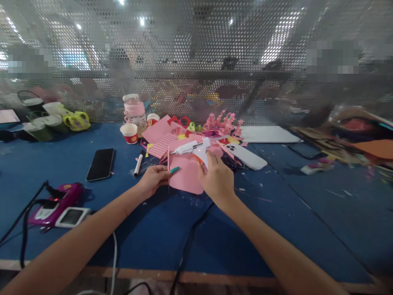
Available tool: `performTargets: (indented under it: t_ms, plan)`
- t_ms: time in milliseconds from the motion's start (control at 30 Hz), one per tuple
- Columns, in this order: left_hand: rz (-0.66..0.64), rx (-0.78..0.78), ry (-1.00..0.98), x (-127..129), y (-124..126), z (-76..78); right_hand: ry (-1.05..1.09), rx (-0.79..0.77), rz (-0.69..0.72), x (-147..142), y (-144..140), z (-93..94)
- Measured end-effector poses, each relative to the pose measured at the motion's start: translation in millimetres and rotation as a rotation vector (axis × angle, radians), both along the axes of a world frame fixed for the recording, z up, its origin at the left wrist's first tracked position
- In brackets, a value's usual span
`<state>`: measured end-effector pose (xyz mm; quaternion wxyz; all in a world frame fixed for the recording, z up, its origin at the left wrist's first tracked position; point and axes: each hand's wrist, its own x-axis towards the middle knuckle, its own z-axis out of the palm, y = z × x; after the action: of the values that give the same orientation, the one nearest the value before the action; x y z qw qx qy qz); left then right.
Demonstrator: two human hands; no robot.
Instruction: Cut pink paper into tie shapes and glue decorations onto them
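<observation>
My right hand [216, 177] grips a white hot glue gun [194, 148] by its handle, nozzle pointing left over a pink paper sheet [188, 175] on the blue table [172, 237]. My left hand [156, 178] pinches a thin pink paper stick [168, 166] held upright at the sheet's left edge, just below the gun's nozzle. A black cord runs from the gun toward the table's front edge.
A black phone [100, 164] lies at left, a white marker [138, 164] beside it, a white phone [247, 156] at right. Paper cups [129, 133], a pink bottle [134, 113], pink paper scraps [223, 122] and a purple device [57, 200] surround the work spot. A perforated metal screen stands behind.
</observation>
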<state>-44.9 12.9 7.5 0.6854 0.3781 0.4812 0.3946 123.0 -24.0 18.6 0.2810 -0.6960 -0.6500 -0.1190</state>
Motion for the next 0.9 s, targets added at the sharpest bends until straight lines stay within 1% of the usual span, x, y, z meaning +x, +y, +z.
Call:
performTargets:
  t_ms: [300, 400, 533, 700, 900]
  plan:
    - [0.012, 0.002, -0.028, -0.5, 1.7, -1.7, -0.028, 0.006, 0.027, 1.4, -2.5, 0.2]
    - [0.018, -0.003, -0.035, -1.3, 3.2, -2.8, -0.043, -0.035, 0.038, 2.2, -4.3, 1.8]
    - [-0.024, 0.017, -0.028, -4.1, 6.3, -6.5, -0.062, -0.071, 0.052, 4.2, -5.9, 4.0]
    - [-0.065, 0.031, -0.01, -5.7, 7.6, -9.3, -0.06, -0.039, 0.053, 5.9, -5.3, 2.5]
    - [-0.055, 0.009, 0.019, -3.0, 3.8, -3.6, -0.006, -0.005, 0.029, 4.2, -1.4, 1.5]
